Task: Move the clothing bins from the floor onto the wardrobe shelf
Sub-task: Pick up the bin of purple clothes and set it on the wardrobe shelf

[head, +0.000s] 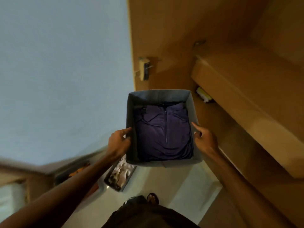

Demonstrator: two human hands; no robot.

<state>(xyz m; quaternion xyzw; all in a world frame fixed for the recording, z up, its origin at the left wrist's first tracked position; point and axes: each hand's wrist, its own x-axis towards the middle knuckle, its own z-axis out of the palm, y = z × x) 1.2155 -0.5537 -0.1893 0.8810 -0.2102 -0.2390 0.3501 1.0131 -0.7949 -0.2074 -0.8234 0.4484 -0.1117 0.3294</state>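
My left hand (119, 142) & right hand (204, 137) clamp side walls of grey bin (191, 102), fingers curled on rims; purple top (162, 134) folded inside. Bin off floor, near wardrobe shelf (243, 102) at right, not yet on it. More bins (119, 176) on floor, near left, blurry; count unclear. Shelf top cut off.

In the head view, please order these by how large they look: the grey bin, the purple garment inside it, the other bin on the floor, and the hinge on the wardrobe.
1. grey bin
2. purple garment
3. bin on the floor, partly hidden and farther from the camera, so its true size is unsure
4. hinge
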